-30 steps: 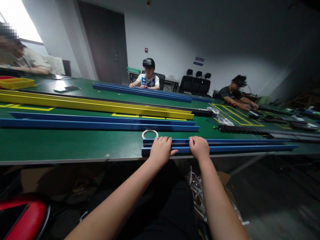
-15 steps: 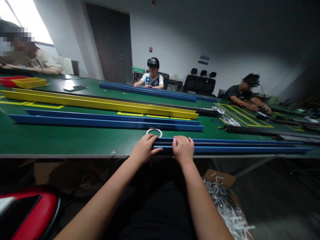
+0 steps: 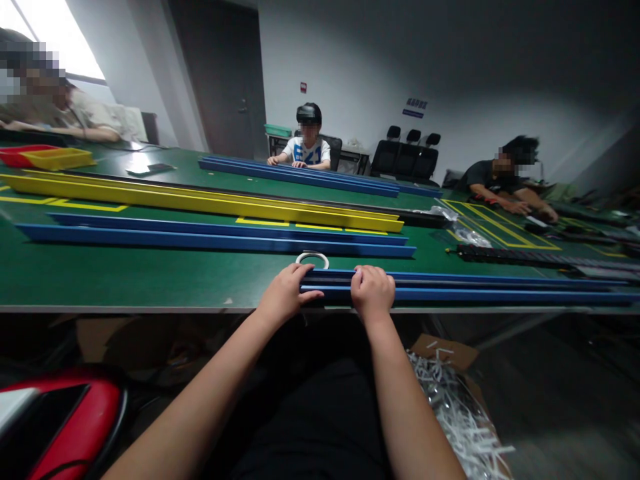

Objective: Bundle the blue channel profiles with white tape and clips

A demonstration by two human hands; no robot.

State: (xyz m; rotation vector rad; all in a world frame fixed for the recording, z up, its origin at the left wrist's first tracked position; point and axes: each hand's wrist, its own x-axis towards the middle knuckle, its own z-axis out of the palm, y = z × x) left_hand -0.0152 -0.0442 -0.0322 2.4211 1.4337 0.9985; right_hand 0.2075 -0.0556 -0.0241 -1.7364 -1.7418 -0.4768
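A long blue channel rail (image 3: 475, 288) with a dark strip inside lies along the near edge of the green table (image 3: 125, 280), running off to the right. My left hand (image 3: 286, 292) rests at the rail's left end, fingers curled against it. My right hand (image 3: 373, 292) grips the rail from above, a little to the right of the left hand. A white tape ring (image 3: 312, 258) lies just behind the rail's left end.
Further back lie two more long blue rails (image 3: 210, 237), a yellow rail (image 3: 200, 200) and a black segmented strip (image 3: 525, 257). Three other people sit at the table's far side and corners. A box of white scraps (image 3: 460, 413) sits below right; a red object (image 3: 60, 420) is at lower left.
The rail's left end sits further right than one second ago. My left hand went from on top of the rail to its left end; my right hand has stayed on top of it.
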